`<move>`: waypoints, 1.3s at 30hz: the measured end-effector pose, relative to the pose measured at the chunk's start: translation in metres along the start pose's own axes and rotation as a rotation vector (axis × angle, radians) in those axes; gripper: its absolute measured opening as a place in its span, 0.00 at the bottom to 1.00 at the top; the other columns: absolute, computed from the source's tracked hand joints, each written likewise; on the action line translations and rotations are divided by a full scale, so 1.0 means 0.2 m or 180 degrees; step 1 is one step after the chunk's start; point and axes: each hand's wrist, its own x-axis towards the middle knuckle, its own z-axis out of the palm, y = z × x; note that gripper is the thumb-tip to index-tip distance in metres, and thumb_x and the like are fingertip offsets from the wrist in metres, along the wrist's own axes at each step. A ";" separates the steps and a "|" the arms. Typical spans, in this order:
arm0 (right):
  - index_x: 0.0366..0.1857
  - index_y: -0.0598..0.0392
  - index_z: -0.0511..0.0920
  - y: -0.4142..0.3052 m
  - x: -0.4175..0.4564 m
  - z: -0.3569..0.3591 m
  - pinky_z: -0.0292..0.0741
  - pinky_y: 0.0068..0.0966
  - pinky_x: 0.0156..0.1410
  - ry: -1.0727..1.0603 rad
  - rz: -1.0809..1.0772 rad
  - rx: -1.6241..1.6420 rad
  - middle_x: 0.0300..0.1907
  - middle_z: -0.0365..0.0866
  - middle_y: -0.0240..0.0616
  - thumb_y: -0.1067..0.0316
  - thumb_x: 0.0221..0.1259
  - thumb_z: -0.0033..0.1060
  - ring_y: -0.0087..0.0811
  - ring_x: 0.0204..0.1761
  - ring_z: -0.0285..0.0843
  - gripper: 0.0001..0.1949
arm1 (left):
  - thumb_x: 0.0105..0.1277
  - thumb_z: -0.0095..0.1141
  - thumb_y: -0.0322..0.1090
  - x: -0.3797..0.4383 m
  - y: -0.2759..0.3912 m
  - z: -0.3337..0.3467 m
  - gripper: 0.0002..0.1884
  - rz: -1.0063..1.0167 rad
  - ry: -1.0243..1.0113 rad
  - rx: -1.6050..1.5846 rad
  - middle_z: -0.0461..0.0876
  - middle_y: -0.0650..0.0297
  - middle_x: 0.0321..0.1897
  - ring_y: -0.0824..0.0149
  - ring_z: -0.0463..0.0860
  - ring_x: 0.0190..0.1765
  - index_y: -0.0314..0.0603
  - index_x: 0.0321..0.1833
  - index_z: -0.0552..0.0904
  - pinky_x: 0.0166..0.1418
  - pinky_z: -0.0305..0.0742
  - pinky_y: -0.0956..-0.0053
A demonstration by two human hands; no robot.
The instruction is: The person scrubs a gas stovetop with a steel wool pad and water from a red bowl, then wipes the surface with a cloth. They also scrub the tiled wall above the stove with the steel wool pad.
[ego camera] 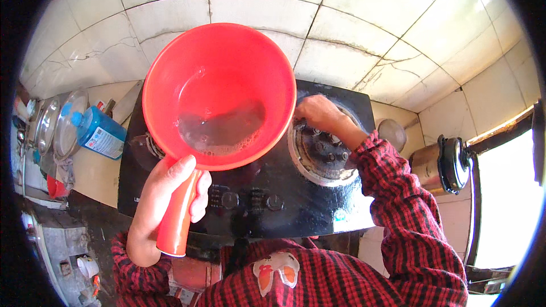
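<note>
My left hand (164, 194) is closed round the handle of a red plastic dipper (222, 64), held above the left part of a black gas stove (256, 200). Murky, bubbly water (222, 130) lies in the bottom of its bowl. My right hand (318, 113) is over the back left edge of the right burner (328, 149), just right of the dipper's rim. Its fingertips are partly hidden, so whether it holds anything does not show. The left burner (151, 145) is mostly covered by the dipper.
A blue liquid bottle (102, 132) and glass lids (66, 130) are left of the stove. On the right are a small round strainer or ladle (391, 133) and a metal pressure cooker (431, 166). A tiled wall (256, 8) rises behind the stove.
</note>
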 end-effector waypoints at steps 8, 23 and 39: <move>0.22 0.49 0.81 0.06 0.01 -0.11 0.77 0.42 0.33 0.0258 -0.0617 0.0211 0.22 0.79 0.44 0.63 0.45 0.57 0.47 0.30 0.80 0.05 | 0.68 0.49 0.43 0.03 0.00 0.03 0.15 -0.0123 -0.0081 0.0029 0.75 0.62 0.27 0.71 0.75 0.20 0.41 0.50 0.69 0.21 0.70 0.79; 0.16 0.52 0.81 -0.56 -0.62 -0.07 0.78 0.32 0.38 -0.0234 -0.0164 -0.0427 0.21 0.78 0.39 0.70 0.42 0.57 0.38 0.32 0.80 0.04 | 0.69 0.49 0.43 0.02 0.04 0.06 0.12 -0.0127 -0.0534 0.0315 0.75 0.63 0.26 0.72 0.75 0.20 0.42 0.46 0.71 0.21 0.71 0.81; 0.31 0.55 0.77 -0.50 -1.03 0.13 0.69 0.29 0.42 0.1678 0.1044 0.0863 0.36 0.79 0.38 0.63 0.64 0.38 0.37 0.37 0.72 0.13 | 0.69 0.49 0.45 0.05 -0.01 0.06 0.14 -0.0253 -0.0704 0.0342 0.75 0.62 0.26 0.73 0.72 0.18 0.40 0.44 0.71 0.20 0.68 0.81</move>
